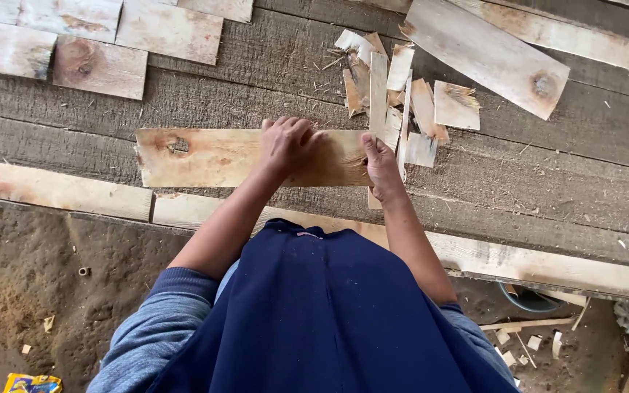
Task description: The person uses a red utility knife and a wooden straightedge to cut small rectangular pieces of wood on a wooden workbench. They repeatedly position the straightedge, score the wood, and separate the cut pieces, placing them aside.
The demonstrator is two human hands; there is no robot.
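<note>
Left hand point(287, 145): fingers point(285, 129) curled down over the far edge of the knotted board point(212, 156), palm flat on its face. Closed on the board; fingertips hidden behind the edge.

Right hand point(381, 164): at the board's right end, fingers wrapped round the end grain, thumb on top. Looks clamped on that end, but the hand covers the contact, and a thin upright sliver point(378, 91) runs just behind it, so can't rule out that the sliver is pinched too.

Board lies flat on the bench point(584, 145), long axis left-right, dark knot point(177, 146) near its left end. Right end fully covered by the right hand; its near edge partly hidden by both forearms.

Relative to the board:
- Just beyond its right end: pile of split offcuts point(416, 102), overlapping, count unclear.
- Further right and back: wide plank point(489, 54) lying diagonal, knot near its lower end, top end cut off by frame.
- Back left: several short boards point(100, 67) side by side, cut off at the top edge.
- Directly in front: long pale rail point(60, 191) along the bench's front edge, middle hidden behind the arms and blue apron point(314, 313).
- Below that, dirt floor point(38, 291) with small chips. Yellow-blue wrapper point(32, 383) at the bottom edge, cropped. Rim of a dark round container point(529, 300) under the rail at right, mostly hidden.
</note>
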